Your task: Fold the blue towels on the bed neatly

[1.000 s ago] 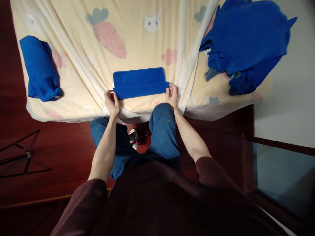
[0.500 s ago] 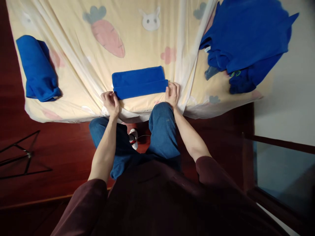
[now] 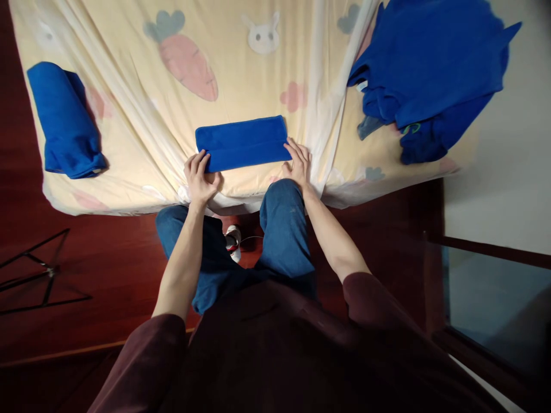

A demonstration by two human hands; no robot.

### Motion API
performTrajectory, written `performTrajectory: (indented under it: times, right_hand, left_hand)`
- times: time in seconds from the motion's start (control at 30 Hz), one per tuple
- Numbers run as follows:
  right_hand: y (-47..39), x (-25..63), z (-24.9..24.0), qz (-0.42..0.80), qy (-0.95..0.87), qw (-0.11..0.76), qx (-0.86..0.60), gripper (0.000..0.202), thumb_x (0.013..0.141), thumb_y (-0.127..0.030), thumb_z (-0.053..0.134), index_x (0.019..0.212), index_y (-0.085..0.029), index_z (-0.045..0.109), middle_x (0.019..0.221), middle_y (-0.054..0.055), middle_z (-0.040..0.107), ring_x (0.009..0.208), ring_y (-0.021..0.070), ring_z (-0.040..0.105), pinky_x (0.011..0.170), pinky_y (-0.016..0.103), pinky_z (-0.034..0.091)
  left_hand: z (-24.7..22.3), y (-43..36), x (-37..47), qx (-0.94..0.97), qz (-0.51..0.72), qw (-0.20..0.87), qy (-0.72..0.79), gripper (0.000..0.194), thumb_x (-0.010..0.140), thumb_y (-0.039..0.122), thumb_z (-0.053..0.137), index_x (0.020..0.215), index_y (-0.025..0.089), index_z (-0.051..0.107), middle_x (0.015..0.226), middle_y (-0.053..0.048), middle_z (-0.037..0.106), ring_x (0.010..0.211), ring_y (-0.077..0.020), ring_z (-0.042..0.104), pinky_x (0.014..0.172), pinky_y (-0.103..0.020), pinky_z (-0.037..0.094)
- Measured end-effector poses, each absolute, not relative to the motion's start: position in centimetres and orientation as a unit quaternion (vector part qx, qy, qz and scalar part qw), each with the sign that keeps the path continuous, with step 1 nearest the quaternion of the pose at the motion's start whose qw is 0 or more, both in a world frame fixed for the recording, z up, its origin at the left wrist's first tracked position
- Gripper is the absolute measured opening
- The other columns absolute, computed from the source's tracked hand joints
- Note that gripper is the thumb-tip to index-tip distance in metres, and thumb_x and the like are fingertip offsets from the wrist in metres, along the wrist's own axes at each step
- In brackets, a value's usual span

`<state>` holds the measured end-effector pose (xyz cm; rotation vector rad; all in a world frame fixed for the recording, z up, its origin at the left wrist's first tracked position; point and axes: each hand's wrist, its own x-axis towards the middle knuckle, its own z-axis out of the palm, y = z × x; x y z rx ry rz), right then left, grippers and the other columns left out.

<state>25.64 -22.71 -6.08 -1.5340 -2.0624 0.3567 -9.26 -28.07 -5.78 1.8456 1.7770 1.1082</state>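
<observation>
Left hand (image 3: 198,179) and right hand (image 3: 298,163), fingers spread flat and gripping nothing, press the folded blue garment (image 3: 241,142); no writing is legible.

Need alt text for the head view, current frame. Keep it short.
Seen from above, a person's left hand and right hand rest open on the two ends of a folded blue cloth on a cartoon-print bedsheet. A rolled blue cloth lies far left, a loose blue pile far right.

Blue garment pile (image 3: 426,74) cut by top edge; printed sheet (image 3: 241,69) too.
</observation>
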Motion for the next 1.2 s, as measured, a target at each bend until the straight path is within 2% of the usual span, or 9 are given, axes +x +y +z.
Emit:
performTrajectory:
  times: [0.17,0.3,0.5,0.7,0.83,0.97,1.07,1.2]
  right_hand:
    - [-22.4,25.7,-6.5,0.136,-0.761,0.268,-0.574,0.056,0.099,-0.026,0.044,0.155,-0.026,0.05,0.163,0.009,0.05,0.15,0.0294,0.046,0.124,0.06,0.037]
    - [-22.2,25.8,-6.7,0.15,-0.754,0.277,-0.577,0.055,0.098,-0.023,0.041,0.152,-0.027,0.054,0.159,0.007,0.054,0.148,0.0291,0.048,0.124,0.061,0.037]
    - [-22.8,25.8,-6.4,0.163,-0.725,0.345,-0.573,0.046,0.106,-0.036,0.035,0.144,-0.025,0.058,0.153,0.011,0.058,0.147,0.0295,0.049,0.123,0.062,0.038]
    - [-22.8,26.0,-8.4,0.161,-0.692,0.378,-0.594,0.051,0.111,-0.05,0.029,0.143,-0.023,0.056,0.125,0.012,0.069,0.125,0.0269,0.065,0.112,0.054,0.053]
    - [-22.7,25.7,-8.9,0.183,-0.681,0.388,-0.594,0.053,0.112,-0.051,0.026,0.15,-0.022,0.05,0.118,0.011,0.07,0.113,0.0231,0.072,0.103,0.045,0.061]
    - [-22.8,25.2,-8.4,0.183,-0.682,0.384,-0.595,0.053,0.112,-0.053,0.03,0.15,-0.022,0.05,0.108,0.008,0.072,0.101,0.0214,0.075,0.097,0.042,0.064]
    - [-22.7,25.0,-8.0,0.186,-0.667,0.396,-0.603,0.053,0.112,-0.054,0.029,0.145,-0.021,0.054,0.101,0.007,0.072,0.096,0.021,0.076,0.095,0.041,0.065]
    - [-22.4,25.1,-8.4,0.195,-0.648,0.405,-0.614,0.053,0.11,-0.057,0.033,0.135,-0.021,0.063,0.099,0.007,0.072,0.09,0.0197,0.074,0.092,0.039,0.065]
  left_hand:
    - [-5.8,-28.0,-9.3,0.639,0.405,0.178,0.629,0.058,0.09,0.045,0.066,0.144,0.025,0.059,0.153,-0.012,0.056,0.147,-0.0357,0.043,0.128,-0.06,0.028]
    - [-5.5,-28.0,-9.3,0.627,0.415,0.177,0.635,0.051,0.097,0.05,0.057,0.141,0.025,0.06,0.148,-0.013,0.059,0.143,-0.0349,0.045,0.125,-0.059,0.032]
    - [-5.8,-28.1,-9.2,0.584,0.444,0.175,0.657,0.053,0.104,0.063,0.044,0.134,0.022,0.062,0.128,-0.016,0.062,0.133,-0.0315,0.052,0.116,-0.052,0.043]
    - [-6.9,-28.0,-9.5,0.539,0.477,0.184,0.669,0.061,0.103,0.068,0.042,0.138,0.021,0.058,0.124,-0.015,0.056,0.122,-0.0297,0.058,0.11,-0.049,0.047]
    - [-7.1,-27.9,-9.3,0.519,0.482,0.199,0.677,0.061,0.104,0.068,0.038,0.143,0.022,0.051,0.103,-0.009,0.061,0.098,-0.0231,0.064,0.095,-0.041,0.053]
    - [-7.3,-27.8,-9.2,0.507,0.486,0.201,0.683,0.055,0.105,0.064,0.041,0.137,0.022,0.053,0.082,-0.003,0.057,0.078,-0.0195,0.062,0.082,-0.036,0.054]
    - [-7.3,-27.8,-9.2,0.506,0.484,0.193,0.687,0.05,0.105,0.061,0.042,0.133,0.021,0.055,0.08,-0.003,0.056,0.074,-0.0187,0.059,0.078,-0.036,0.054]
    - [-6.9,-27.8,-9.2,0.511,0.472,0.205,0.689,0.045,0.107,0.057,0.042,0.131,0.021,0.054,0.094,-0.007,0.061,0.083,-0.0191,0.061,0.084,-0.036,0.054]
